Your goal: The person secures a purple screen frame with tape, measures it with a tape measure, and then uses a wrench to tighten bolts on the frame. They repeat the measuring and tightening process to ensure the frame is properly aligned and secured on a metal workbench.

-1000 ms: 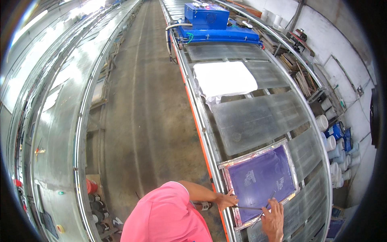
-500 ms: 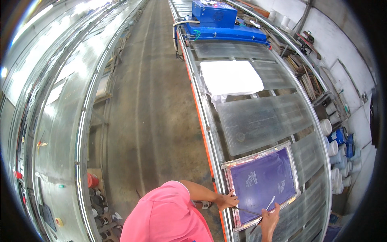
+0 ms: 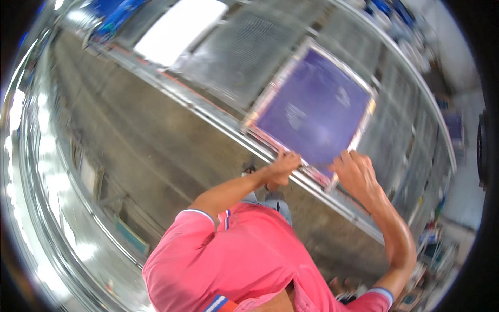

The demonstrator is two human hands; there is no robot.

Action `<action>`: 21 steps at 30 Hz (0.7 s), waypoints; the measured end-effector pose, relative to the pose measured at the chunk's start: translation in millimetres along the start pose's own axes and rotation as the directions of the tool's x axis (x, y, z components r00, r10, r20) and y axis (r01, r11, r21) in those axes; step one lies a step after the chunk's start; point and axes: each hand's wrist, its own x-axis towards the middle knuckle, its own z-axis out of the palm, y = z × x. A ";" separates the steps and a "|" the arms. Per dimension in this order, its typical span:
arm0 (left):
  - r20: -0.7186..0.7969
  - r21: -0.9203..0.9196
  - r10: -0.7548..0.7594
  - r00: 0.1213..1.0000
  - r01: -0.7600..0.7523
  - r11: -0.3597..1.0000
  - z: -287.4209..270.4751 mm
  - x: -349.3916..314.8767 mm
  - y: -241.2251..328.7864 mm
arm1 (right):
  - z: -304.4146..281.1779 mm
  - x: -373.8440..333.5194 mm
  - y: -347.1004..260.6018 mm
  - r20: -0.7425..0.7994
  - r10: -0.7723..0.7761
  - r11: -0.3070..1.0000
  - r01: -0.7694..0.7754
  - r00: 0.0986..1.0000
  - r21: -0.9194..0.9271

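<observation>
A screen-printing frame (image 3: 271, 92) lies on the long table, its purple mesh (image 3: 317, 114) marked with two small pale printed designs. At the frame's near edge, my left hand (image 3: 286, 165) is closed round one end of a thin dark rod (image 3: 311, 166). My right hand (image 3: 357, 174) is closed over the near right corner, with its fingers at the rod's other end. Motion blur hides the rod's exact kind. Whether the pale thin stick is still in my right hand cannot be seen.
A metal rail (image 3: 208, 115) runs along the table's near side. Farther left lie a grey printing panel (image 3: 241, 52) and a folded white cloth (image 3: 179, 31), with blue equipment (image 3: 117, 21) beyond. Another long table (image 3: 62, 208) stands across the aisle. White buckets (image 3: 410, 47) stand behind the table.
My view has turned and my body has come round to face the frame. Both hands stay at its near edge. The pale stick seen in my right hand earlier no longer shows.
</observation>
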 end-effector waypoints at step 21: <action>-0.046 0.044 -0.160 0.986 0.162 0.986 -1.5 2.1 6.5 | 58.6 -12.1 -52.2 0.188 0.652 -0.137 -0.130 0.735 0.982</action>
